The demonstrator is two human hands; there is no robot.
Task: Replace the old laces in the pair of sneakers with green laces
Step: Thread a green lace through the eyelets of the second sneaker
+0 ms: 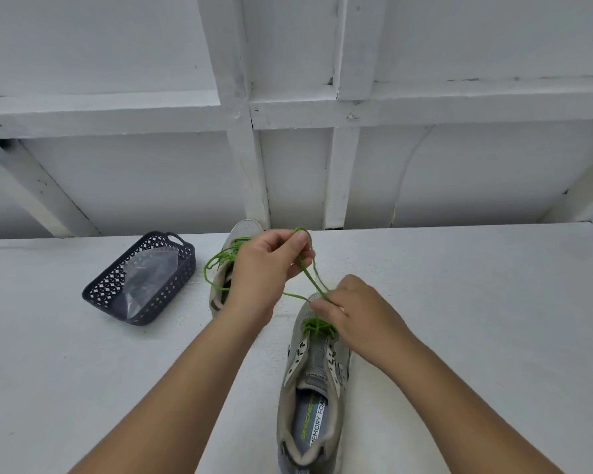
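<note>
Both hands point(266, 268) pinching green lace point(308, 282)

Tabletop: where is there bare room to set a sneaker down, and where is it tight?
Free: the wide stretch of table right of the near sneaker, out to the right edge; and the near-left area in front of the basket. Crowded: the middle, where the left hand and right hand pull the green lace taut between the far sneaker and the near one.
</note>
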